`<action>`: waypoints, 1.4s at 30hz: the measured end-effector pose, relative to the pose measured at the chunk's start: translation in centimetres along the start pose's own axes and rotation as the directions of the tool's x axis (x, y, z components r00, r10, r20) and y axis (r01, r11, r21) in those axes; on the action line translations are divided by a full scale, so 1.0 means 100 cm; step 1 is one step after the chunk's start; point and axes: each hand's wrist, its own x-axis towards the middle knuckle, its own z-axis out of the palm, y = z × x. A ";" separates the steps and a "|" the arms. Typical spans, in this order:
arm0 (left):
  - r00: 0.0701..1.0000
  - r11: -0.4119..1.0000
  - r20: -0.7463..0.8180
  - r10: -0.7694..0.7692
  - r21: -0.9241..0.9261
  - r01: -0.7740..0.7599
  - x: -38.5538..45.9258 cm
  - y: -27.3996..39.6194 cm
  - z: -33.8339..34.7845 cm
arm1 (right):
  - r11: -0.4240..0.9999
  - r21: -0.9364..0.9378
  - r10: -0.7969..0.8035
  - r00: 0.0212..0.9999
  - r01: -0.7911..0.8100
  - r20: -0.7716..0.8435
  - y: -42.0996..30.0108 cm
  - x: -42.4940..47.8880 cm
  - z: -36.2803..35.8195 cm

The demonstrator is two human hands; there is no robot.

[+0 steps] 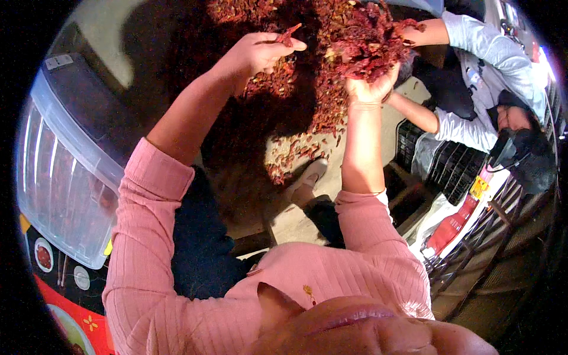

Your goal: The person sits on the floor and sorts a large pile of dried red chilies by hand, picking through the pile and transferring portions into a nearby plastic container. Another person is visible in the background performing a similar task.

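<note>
My left hand (270, 51) pinches one dried red plant piece (289, 36) between thumb and fingers, above the heap. My right hand (370, 88), palm up, holds a large clump of dried red plant pieces (370, 49). Below both hands, a broad heap of the same dried pieces (330, 106) lies spread, partly in dark shadow, with loose bits (295, 155) scattered at its near edge. A co-worker's hand (410, 35) is at the right side of the clump, partly hidden by it; whether it holds any of it I cannot tell.
A clear plastic tub (66, 177) stands at the left, on a patterned red and black surface (84, 306). A co-worker (483, 80) leans in from the right. Black plastic crates (457, 171) and a red packet (448, 230) lie at the right. A shoe (316, 171) is beside the scattered bits.
</note>
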 end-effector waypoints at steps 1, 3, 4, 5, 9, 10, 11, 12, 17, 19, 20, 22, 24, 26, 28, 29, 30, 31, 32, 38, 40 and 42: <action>0.999 0.999 -0.034 0.015 0.034 -0.014 0.002 -0.002 0.000 | 1.000 -0.021 0.013 0.999 -0.012 0.035 -0.003 0.005 0.010; 0.994 0.994 -0.107 0.035 0.103 -0.024 0.005 -0.009 -0.001 | 0.983 -0.184 0.020 0.992 0.004 0.128 -0.016 0.032 0.039; 0.997 0.995 -0.062 0.050 0.086 -0.045 0.012 -0.011 0.000 | 0.950 -0.306 0.002 0.983 0.055 0.183 -0.032 0.043 0.064; 0.995 0.989 -0.054 0.079 0.126 -0.072 0.016 -0.017 -0.001 | 0.899 -0.435 0.082 0.955 0.053 0.286 -0.073 0.069 0.078; 0.992 0.965 -0.072 0.101 0.248 -0.080 0.015 -0.032 -0.011 | 0.503 -0.854 -0.123 0.989 0.136 0.085 -0.021 0.143 0.168; 0.992 0.968 -0.080 0.093 0.242 -0.071 0.015 -0.032 -0.011 | 0.448 -0.884 -0.273 0.962 0.132 0.005 0.007 0.140 0.179; 0.992 0.970 -0.089 0.085 0.236 -0.062 0.013 -0.030 -0.011 | 0.394 -0.911 -0.421 0.905 0.119 -0.064 0.035 0.134 0.187; 0.996 0.973 -0.067 0.062 0.227 -0.046 0.012 -0.027 -0.010 | 0.499 -0.865 -0.279 0.954 0.050 -0.106 0.017 0.138 0.181; 0.994 0.999 -0.103 0.041 0.031 -0.038 0.014 -0.021 -0.009 | 0.564 -0.807 -0.324 0.946 0.176 -0.021 -0.010 0.127 0.109; 0.995 0.993 -0.082 0.058 0.104 -0.049 0.018 -0.021 -0.008 | 0.656 -0.744 -0.309 0.944 0.127 -0.111 -0.009 0.094 0.083; 0.995 0.992 -0.059 0.086 0.102 -0.080 0.019 -0.021 -0.007 | 0.703 -0.710 -0.169 0.979 0.039 -0.114 -0.007 0.075 0.067; 0.989 0.984 0.014 0.145 0.102 -0.146 0.020 -0.017 0.001 | 0.405 -0.912 -0.072 0.997 0.061 0.035 0.006 0.045 0.033; 0.969 0.985 0.179 0.172 -0.019 -0.171 0.016 -0.019 0.001 | 0.162 -0.981 -0.216 0.966 -0.108 -0.142 0.059 0.014 0.034; 0.968 0.973 0.180 0.175 0.120 -0.198 0.023 -0.040 -0.001 | 0.055 -0.996 -0.175 0.982 -0.065 -0.074 0.091 -0.005 0.022; 0.969 0.945 0.191 0.156 0.255 -0.203 0.019 -0.032 -0.002 | -0.049 -0.998 -0.173 0.984 -0.048 -0.038 0.100 -0.012 0.013; 0.970 0.925 0.196 0.146 0.321 -0.204 0.017 -0.028 -0.003 | -0.090 -0.995 -0.205 0.979 -0.033 -0.014 0.103 -0.013 0.009; 0.971 0.927 0.198 0.131 0.322 -0.191 0.015 -0.024 -0.003 | -0.133 -0.991 -0.237 0.971 -0.020 0.012 0.102 -0.014 0.006; 0.973 0.930 0.200 0.115 0.323 -0.177 0.014 -0.022 -0.004 | -0.205 -0.978 -0.251 0.968 -0.031 0.022 0.100 -0.015 0.001; 0.974 0.932 0.203 0.098 0.325 -0.161 0.014 -0.020 -0.004 | -0.276 -0.960 -0.265 0.964 -0.044 0.032 0.098 -0.016 -0.004; 0.990 0.880 0.138 -0.025 0.472 -0.043 0.033 -0.080 -0.040 | -0.322 -0.931 -0.322 0.945 -0.171 -0.062 0.070 -0.038 -0.044; 0.959 0.764 -0.081 0.271 0.624 -0.163 0.046 -0.119 -0.074 | -0.278 -0.904 -0.381 0.901 -0.325 -0.207 0.050 -0.042 -0.069; 0.839 0.540 -0.215 0.499 0.835 -0.108 0.051 -0.133 -0.104 | -0.339 -0.870 -0.431 0.881 -0.359 -0.196 0.022 -0.048 -0.095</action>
